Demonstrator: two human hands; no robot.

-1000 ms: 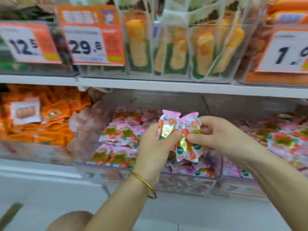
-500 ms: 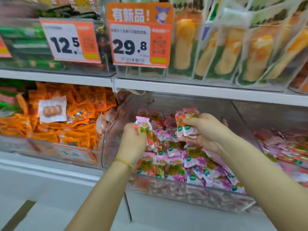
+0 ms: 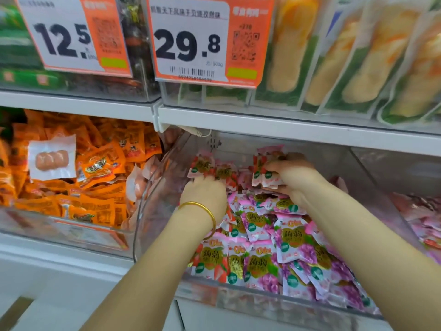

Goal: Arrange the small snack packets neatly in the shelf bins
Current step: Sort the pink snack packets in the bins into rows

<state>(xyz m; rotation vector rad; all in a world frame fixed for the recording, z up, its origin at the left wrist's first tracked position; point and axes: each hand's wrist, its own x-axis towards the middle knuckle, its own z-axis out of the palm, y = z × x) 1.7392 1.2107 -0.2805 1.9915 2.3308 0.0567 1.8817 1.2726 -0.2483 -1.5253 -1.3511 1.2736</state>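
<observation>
Stands before a shop shelf (image 3: 286, 125) and reaches with both arms into a clear bin (image 3: 152, 211) on the lower level.

Grips a stack of packets (image 3: 265, 168) with the right hand (image 3: 293, 175). Has the thumb on the near face and the fingers curled over the far side, so this hand is clamped on the stack. Holds the stack upright at the back of the bin, above the loose heap.

Has the left hand (image 3: 202, 194) further left, also at the back of the same bin. Turns the back of this hand to the camera, with the fingers bent down and hidden. Has an upright packet (image 3: 204, 164) just above the knuckles, touching them. Cannot tell whether the fingers pinch this packet or only rest against it. Wears a gold bracelet (image 3: 200, 207) on the left wrist.

Has below both hands a heap of pink packets (image 3: 260, 261), lying flat and overlapping from the middle of the bin to its front wall.

Has in the next bin to the left a pile of orange packets (image 3: 102, 163), with one white packet (image 3: 52, 160) on top. Has to the right another bin (image 3: 424, 223) with more pink packets, partly cut by the edge of the view.

Faces two price tags on the level above, one marked 12.5 (image 3: 64, 37) and one marked 29.8 (image 3: 191, 44). Sees, right of the tags, long bags with yellow content (image 3: 334, 56) standing in a row.
</observation>
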